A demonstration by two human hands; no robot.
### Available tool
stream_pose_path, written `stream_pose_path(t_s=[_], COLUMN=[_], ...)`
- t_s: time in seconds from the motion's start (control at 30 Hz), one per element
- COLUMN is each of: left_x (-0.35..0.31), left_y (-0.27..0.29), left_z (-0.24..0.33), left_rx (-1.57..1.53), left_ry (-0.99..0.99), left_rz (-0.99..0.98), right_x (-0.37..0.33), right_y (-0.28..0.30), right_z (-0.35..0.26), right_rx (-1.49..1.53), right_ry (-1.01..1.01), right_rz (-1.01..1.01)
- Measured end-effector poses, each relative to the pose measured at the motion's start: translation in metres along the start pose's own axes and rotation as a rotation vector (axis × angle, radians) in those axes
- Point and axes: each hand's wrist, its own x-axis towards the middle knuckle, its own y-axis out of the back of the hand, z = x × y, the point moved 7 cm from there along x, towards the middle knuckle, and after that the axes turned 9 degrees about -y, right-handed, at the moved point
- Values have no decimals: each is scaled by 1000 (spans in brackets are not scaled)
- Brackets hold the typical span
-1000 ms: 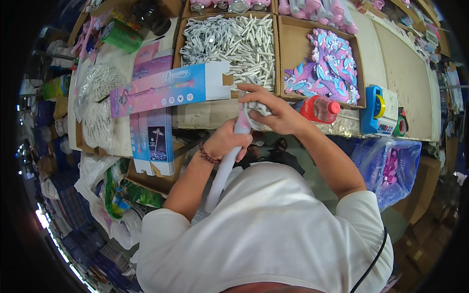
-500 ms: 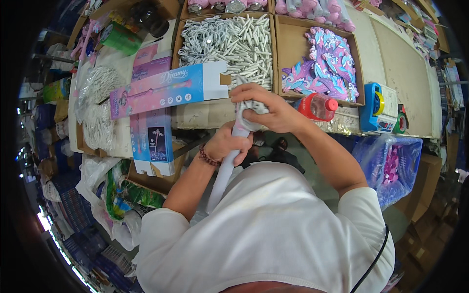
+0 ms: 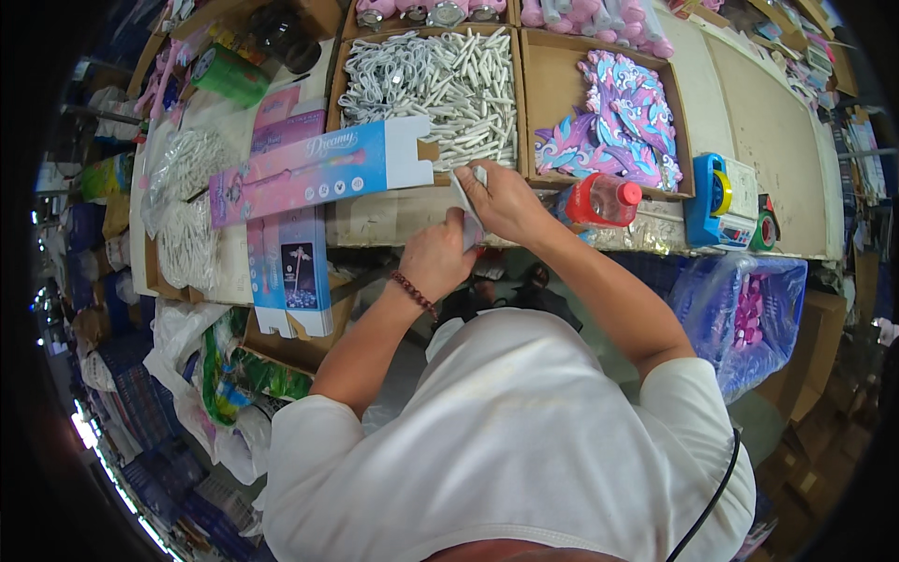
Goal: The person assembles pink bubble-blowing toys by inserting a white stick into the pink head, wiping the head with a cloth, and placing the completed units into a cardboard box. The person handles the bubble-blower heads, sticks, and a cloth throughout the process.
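Both my hands meet above the near edge of the table, around a white wand [image 3: 467,202]. My left hand [image 3: 437,257], with a beaded bracelet on its wrist, is closed round the lower part of the wand. My right hand [image 3: 506,203] grips its upper end, thumb on the near side. Only a short white part shows between the hands; the rest is hidden by them. Just beyond lies a pink-and-blue carton [image 3: 300,173] with an open end flap, resting across another such carton [image 3: 292,272].
A box of white cables and small white sticks [image 3: 473,94] stands ahead. Right of it, a box [image 3: 562,80] holds purple-blue wing-like pieces. A red-capped bottle [image 3: 607,201], a blue tape dispenser [image 3: 709,211] and a lined blue crate [image 3: 693,309] are at right. Bagged white cables [image 3: 192,234] lie left.
The wand has tipped so that its long white tube no longer shows in front of my shirt. My left hand has turned back-up, and my right hand has shifted its grip.
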Motion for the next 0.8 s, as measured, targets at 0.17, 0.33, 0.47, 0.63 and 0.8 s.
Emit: stream_pose_path(t_s=[0.17, 0.33, 0.47, 0.63, 0.8], left_x=[-20, -35, -38, -14, -6], left_y=[-16, -17, -21, 1, 2], left_z=[7, 34, 34, 15, 12], left_rx=[-1195, -1811, -1564, -455, 169], left_ry=[277, 98, 129, -104, 5], left_rz=[-336, -560, -614, 31, -81], right_x=[-30, -50, -55, -43, -21], right_y=[7, 8, 0, 12, -11], right_z=[-18, -27, -21, -17, 30], right_rx=[268, 569, 659, 261, 518], right_ry=[486, 499, 352, 298, -86], right_rz=[-237, -495, -520, -172, -230])
